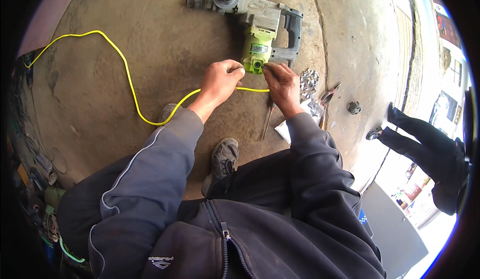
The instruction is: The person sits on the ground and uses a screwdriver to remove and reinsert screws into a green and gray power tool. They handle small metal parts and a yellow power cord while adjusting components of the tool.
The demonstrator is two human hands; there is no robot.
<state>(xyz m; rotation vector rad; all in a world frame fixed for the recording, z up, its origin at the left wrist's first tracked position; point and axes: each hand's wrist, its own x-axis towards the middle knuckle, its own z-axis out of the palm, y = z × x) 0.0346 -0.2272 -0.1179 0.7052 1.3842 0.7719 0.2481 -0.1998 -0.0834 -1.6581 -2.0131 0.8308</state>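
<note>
Flanking the lime-green motor end (258, 49) of the rotary hammer (265, 16) on the floor, your left hand (221, 81) and right hand (285, 85) look pinched narrow, contents unclear; snagging the yellow cord (127, 74) nearby could jolt your fingers.

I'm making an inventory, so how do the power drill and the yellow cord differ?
The power drill is bulky; the yellow cord is thin. The power drill mixes gray, black and lime green; the yellow cord is bright yellow. The power drill has a blocky body; the yellow cord winds in curves. Both lie on the floor.
</note>
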